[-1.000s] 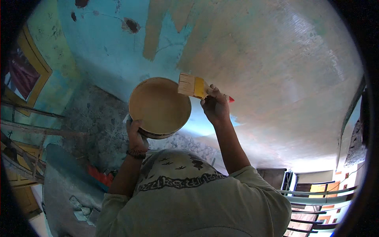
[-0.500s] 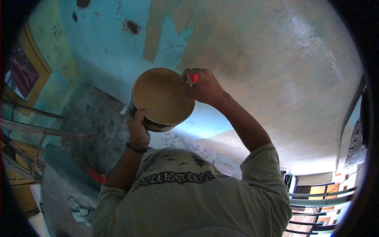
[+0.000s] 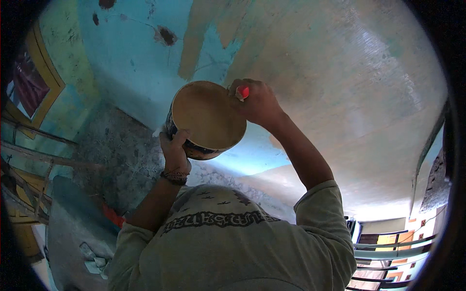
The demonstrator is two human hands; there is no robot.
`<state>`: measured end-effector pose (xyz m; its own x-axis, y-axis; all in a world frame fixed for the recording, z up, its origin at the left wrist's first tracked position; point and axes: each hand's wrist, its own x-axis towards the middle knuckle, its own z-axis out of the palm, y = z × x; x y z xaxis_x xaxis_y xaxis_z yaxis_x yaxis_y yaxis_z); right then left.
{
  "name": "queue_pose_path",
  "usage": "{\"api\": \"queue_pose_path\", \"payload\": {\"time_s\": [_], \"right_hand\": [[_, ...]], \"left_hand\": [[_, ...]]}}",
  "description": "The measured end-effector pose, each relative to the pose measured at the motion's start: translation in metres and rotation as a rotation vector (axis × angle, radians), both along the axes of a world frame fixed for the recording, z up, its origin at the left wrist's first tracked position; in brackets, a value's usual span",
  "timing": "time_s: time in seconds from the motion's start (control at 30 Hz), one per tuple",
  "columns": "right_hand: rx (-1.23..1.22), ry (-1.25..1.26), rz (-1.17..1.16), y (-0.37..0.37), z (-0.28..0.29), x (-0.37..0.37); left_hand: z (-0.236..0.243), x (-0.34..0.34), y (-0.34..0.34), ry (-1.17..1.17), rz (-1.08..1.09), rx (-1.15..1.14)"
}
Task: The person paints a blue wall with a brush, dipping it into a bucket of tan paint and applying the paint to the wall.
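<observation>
A round bucket is tilted toward me, with a tan, smooth-looking inside and a dark, smeared outer wall. My left hand grips its lower left side, the thumb on the rim and the other fingers underneath. At the upper right rim, my right hand is closed around a tool with a red handle. Only the handle end and a pale, crusted patch beside it show. Its working end is hidden, so I cannot tell what kind of tool it is, nor whether it touches the rim.
Ahead and to the right stands a wall, blue with a brownish coating over much of it. Holes pit its bare blue part. Scaffold-like bars and a yellow-framed window are at left. Rough grey floor lies below.
The bucket and both hands sit slightly farther right in the view, and the wall has shifted a little right too. Both grips look the same.
</observation>
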<state>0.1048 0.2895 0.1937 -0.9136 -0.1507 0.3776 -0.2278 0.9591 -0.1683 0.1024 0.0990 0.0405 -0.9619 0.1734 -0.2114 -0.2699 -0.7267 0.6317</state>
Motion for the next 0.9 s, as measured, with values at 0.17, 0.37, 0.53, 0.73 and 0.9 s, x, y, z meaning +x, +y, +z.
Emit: {"api": "queue_pose_path", "payload": {"time_s": [0.17, 0.37, 0.53, 0.73, 0.9], "right_hand": [[0.198, 0.045, -0.002, -0.007, -0.011, 0.001], [0.024, 0.002, 0.047, 0.007, -0.003, 0.0], [-0.786, -0.45, -0.195, 0.012, 0.028, 0.015], [-0.774, -0.362, 0.22, 0.014, 0.007, 0.02], [-0.369, -0.288, 0.119, 0.009, 0.001, 0.019]], "left_hand": [[-0.002, -0.003, 0.002, -0.011, -0.016, 0.006], [0.004, -0.003, -0.001, -0.051, -0.022, -0.018], [-0.02, -0.005, -0.013, 0.052, -0.049, -0.134], [-0.012, -0.005, -0.015, -0.068, -0.009, -0.002], [-0.005, 0.005, -0.022, 0.003, -0.011, -0.06]]}}
